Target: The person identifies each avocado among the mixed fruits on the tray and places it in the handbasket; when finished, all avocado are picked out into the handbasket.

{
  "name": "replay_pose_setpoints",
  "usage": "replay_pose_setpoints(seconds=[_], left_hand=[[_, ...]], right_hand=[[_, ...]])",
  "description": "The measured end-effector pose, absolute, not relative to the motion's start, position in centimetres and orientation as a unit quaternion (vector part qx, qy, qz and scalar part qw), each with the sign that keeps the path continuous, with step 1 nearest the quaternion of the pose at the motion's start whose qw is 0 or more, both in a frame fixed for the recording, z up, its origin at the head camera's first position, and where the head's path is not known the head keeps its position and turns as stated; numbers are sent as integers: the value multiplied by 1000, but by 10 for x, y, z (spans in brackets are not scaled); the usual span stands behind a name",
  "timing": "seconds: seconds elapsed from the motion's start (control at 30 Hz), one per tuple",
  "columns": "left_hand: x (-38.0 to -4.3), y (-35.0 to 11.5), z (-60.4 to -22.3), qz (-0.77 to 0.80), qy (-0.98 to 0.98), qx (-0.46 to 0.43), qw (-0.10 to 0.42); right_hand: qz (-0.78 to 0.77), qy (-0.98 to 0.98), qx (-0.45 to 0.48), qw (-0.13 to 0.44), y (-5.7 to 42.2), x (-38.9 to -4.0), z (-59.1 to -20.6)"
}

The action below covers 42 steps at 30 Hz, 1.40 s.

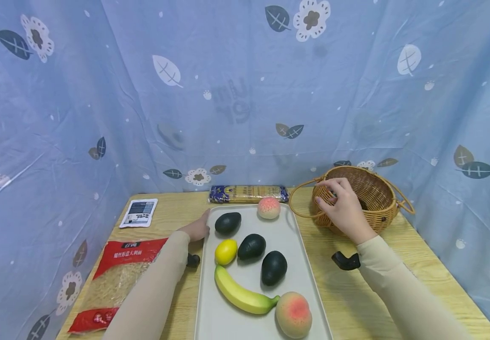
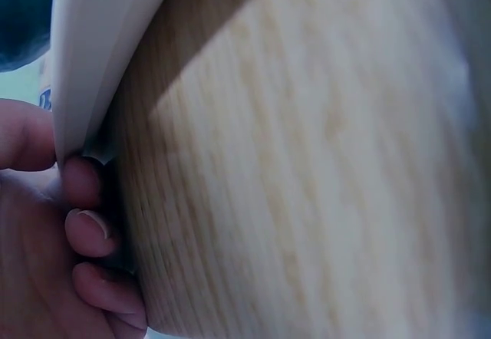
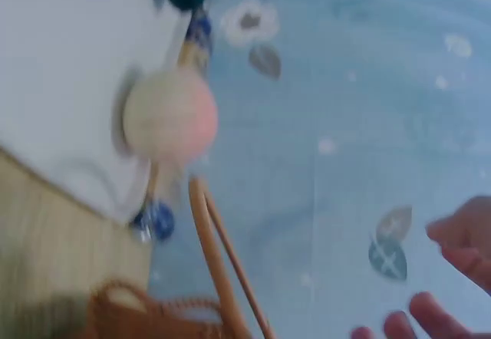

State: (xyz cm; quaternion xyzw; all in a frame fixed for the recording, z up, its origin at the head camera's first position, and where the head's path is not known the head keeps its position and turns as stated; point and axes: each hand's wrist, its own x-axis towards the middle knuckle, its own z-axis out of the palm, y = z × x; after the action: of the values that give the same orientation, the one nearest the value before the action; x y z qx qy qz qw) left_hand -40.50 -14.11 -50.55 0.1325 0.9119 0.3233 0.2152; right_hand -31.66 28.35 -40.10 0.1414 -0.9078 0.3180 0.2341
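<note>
My left hand [image 1: 198,229] grips the left edge of a white tray [image 1: 245,330]; in the left wrist view, the thumb and curled fingers [image 2: 90,232] are at its rim. On the tray lie three dark green avocados [image 1: 274,268], a lemon [image 1: 226,251], a banana [image 1: 245,296] and two peaches [image 1: 293,315], one near and one at the far end. My right hand [image 1: 342,208] is raised in front of the wicker basket [image 1: 381,219], its fingers parted with nothing between them. It hides part of the basket's inside.
Behind the tray lies a pack of dry noodles [image 1: 249,193]. A red bag of pasta [image 1: 122,271] sits left of it, partly under my left sleeve, with a small white packet [image 1: 139,213] farther back. The basket's loop handle [image 1: 294,200] sticks out towards the tray. Blue curtains [image 1: 245,94] enclose the table.
</note>
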Motion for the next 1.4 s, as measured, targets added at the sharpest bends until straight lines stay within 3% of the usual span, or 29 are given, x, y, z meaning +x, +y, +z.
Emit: replay_pose_setpoints(seconds=[0.33,0.53,1.17,1.4], left_hand=[[-411,-141,-511,332,908,122,223],[-413,-140,-513,328,909,128,222],[-407,-141,-505,336,904,111,238],[-406,-141,-505,339,904,111,238]], right_hand=[[295,-911,288,-22,239,-295,-435],[298,-888,332,-110,225,-285,-448],[287,-866,352,-207,208,-281,-471],[319,-866,351,-158,213,-286,-479]])
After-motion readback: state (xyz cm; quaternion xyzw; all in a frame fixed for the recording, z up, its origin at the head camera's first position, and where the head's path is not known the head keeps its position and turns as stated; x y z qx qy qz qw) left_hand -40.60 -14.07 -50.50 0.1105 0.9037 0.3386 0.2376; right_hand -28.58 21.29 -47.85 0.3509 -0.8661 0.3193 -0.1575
